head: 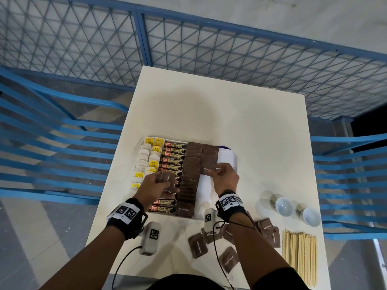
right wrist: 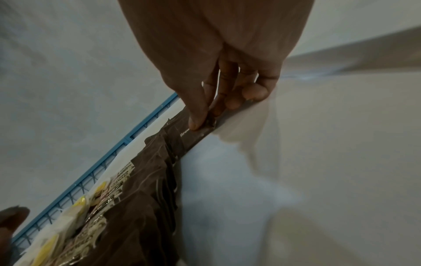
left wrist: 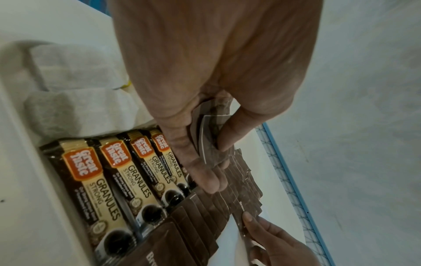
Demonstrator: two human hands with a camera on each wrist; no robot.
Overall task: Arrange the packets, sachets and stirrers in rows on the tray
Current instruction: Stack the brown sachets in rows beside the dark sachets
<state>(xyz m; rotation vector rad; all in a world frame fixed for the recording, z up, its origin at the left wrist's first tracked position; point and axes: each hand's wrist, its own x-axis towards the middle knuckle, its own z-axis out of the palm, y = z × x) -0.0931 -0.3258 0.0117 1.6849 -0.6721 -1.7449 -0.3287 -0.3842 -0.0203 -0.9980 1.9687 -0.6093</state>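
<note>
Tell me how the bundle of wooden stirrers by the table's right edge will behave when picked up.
The stirrers look thin and flat, so probably light and fairly stiff. They lie loose with nothing binding them, so they would likely fan apart or slip out unless squeezed together. Being flat, they seem unlikely to roll.

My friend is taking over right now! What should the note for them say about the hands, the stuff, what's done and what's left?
Left hand: holds a small stack of brown sugar sachets above the tray.
Right hand: pinches one sachet at the near end of the second brown row.
Done: tea bags, coffee sticks and one full brown row are laid out.
Left: finish the second brown row, add the loose sachets from the table, then the stirrers. The right part of the tray is bare.
</note>
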